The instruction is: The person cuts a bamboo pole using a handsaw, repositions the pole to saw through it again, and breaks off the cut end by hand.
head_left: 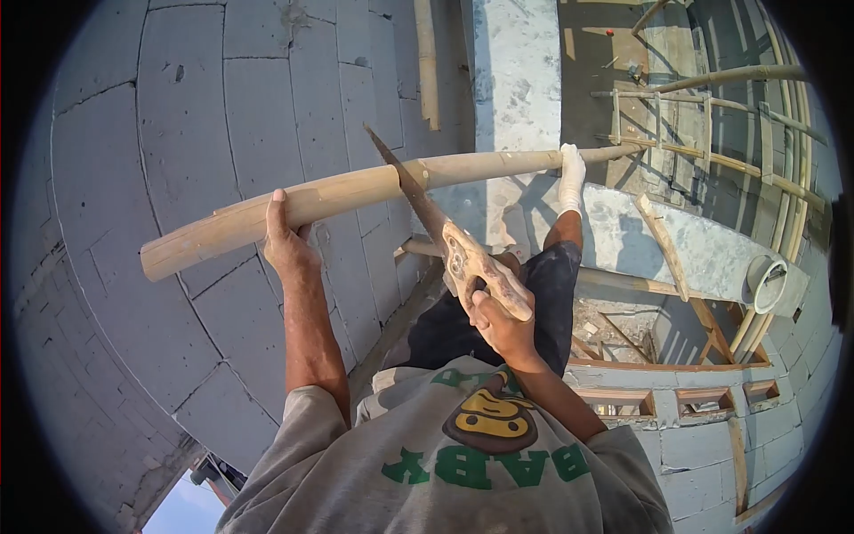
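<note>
Nearest the camera, just below both grips, a person's gray T-shirt (374,463) with green lettering fills the foreground. The right grip (503,322) is closed firmly around the wooden handle (480,267) of a handsaw (427,214), its blade angling ahead and left to lie across a pale bamboo pole (342,198). Ahead and left of the right grip, the left grip (291,249) is clamped on the pole, thumb uppermost, between the blade and the thick end. Ahead and right of the right grip, a white-covered foot (572,173) is set on the thinner length. How deep the teeth sit cannot be told.

A slip of the foot on the rounded bamboo could let the pole roll and bind the blade; a blade skipping off line could run toward the left grip. Sagging at the thick end might split the bamboo's wall. Gray blockwork (258,98) stands beyond the left grip. Farthest out, ahead of the right grip, runs a concrete ledge (520,80), with a ladder-like bamboo frame (708,127) to its right.
</note>
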The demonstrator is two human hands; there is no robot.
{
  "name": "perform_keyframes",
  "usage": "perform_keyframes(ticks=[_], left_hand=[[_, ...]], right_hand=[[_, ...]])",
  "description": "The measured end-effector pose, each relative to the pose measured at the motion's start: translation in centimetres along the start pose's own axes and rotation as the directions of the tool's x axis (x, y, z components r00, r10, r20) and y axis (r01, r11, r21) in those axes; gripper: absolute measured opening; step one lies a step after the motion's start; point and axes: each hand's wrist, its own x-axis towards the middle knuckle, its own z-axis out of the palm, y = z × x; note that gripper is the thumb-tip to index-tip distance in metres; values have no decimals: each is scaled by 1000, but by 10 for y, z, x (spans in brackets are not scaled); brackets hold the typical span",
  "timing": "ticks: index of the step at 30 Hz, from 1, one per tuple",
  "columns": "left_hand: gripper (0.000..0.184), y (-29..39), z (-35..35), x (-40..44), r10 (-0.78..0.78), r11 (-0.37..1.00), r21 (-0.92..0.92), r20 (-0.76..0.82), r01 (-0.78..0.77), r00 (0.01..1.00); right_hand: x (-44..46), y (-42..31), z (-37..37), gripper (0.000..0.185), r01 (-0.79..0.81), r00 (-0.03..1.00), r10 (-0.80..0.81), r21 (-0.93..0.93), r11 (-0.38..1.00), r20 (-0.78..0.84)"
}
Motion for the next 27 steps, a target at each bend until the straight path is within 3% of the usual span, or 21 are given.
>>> perform_keyframes(ticks=[1,2,4,5,7,8,9,11,13,15,18,21,23,25,27], left_hand=[[69,2,2,1,-6,1000,8,-9,6,1000],[69,4,6,2,-10,1000,6,-20,10,1000],[69,4,5,0,-27,999,17,2,27,1000],[69,2,-4,-6,-40,999,19,20,40,999],[68,3,-3,-1,-10,1000,-27,18,10,1000],[68,3,-4,-5,-10,1000,-29,-4,10,1000],[68,0,4,-4,3,998,-58,-21,-4,1000],[67,-1,4,-3,-15,999,-32,-9,14,1000],[65,1,2,-1,8,1000,-12,-30,-8,1000],[66,0,5,2,3,1000,-22,-22,-3,1000],[68,1,-1,-3,-35,999,-12,5,35,999],[68,5,2,-3,-15,999,-35,-16,14,1000],[68,-3,9,-1,-18,998,-68,-29,16,999],[68,-1,-1,1,-31,999,-27,-14,31,999],[68,0,-5,3,-15,1000,-17,-13,15,1000]], right_hand=[[41,13,10,26,-2,1000,2,-11,1000,27],[66,12,15,19,-97,995,87,209,973,54],[53,1,14,19,-113,993,106,181,977,48],[27,9,8,25,-31,999,30,46,998,18],[-17,-3,-12,36,-24,1000,23,-32,999,-15],[-47,-28,-23,41,-145,987,147,36,989,-58],[-57,-36,-28,44,-81,996,79,-40,996,-48],[-54,-41,-24,46,-119,993,118,-45,992,-30],[10,-3,6,37,-6,1000,6,36,999,-2],[77,29,22,23,-130,991,122,329,935,45],[53,18,25,30,-86,996,88,272,958,8],[-39,-20,-19,43,-94,996,91,178,980,24],[-50,-42,-36,46,-74,997,72,89,993,26],[-50,-42,-20,47,-129,991,130,42,991,-16],[26,1,15,34,-15,1000,14,79,997,11]])
